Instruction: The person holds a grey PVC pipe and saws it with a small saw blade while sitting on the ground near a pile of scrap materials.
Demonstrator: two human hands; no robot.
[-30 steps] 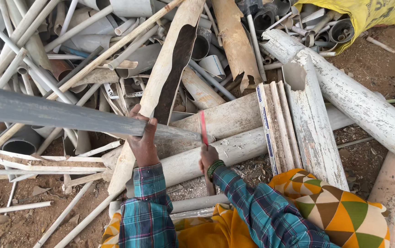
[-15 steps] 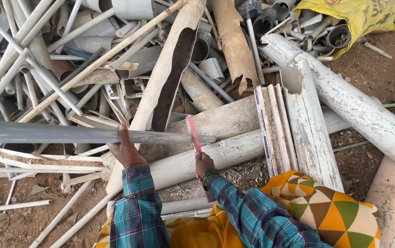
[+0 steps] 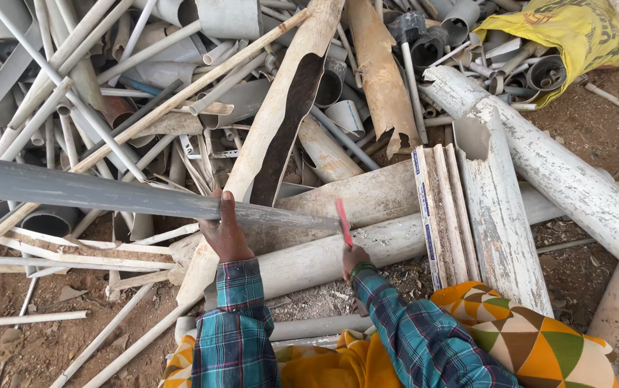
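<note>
Item: long grey pipe (image 3: 94, 192), laid crosswise over a heap of scrap pipes, its near end at centre frame.

Left hand (image 3: 225, 233): closed over the top edge of the grey pipe near its cut end, fingers curled across it, pinning it down. Plaid sleeve (image 3: 237, 323) below.

Right hand (image 3: 353, 259): closed around the base of a thin red blade (image 3: 342, 221), most likely a bare hacksaw blade, which stood upright just beside the pipe's end.

Change recorded: one second earlier the blade stood a little left, its lower part over the pipe; half a second earlier it had leaned and dropped slightly; at this moment it stood right of the pipe's tip, touching or nearly so. The left hand's grip had shifted slightly along the pipe. Judged as sawing strokes across the pipe's end, cut not visibly through.

Surroundings: two large dirty white pipes (image 3: 367, 248) beneath the grey pipe; a split brown pipe (image 3: 291, 108) behind; flat white trim pieces (image 3: 442, 208); a yellow sack (image 3: 575, 36) at upper right; bare earth floor (image 3: 22, 352).
</note>
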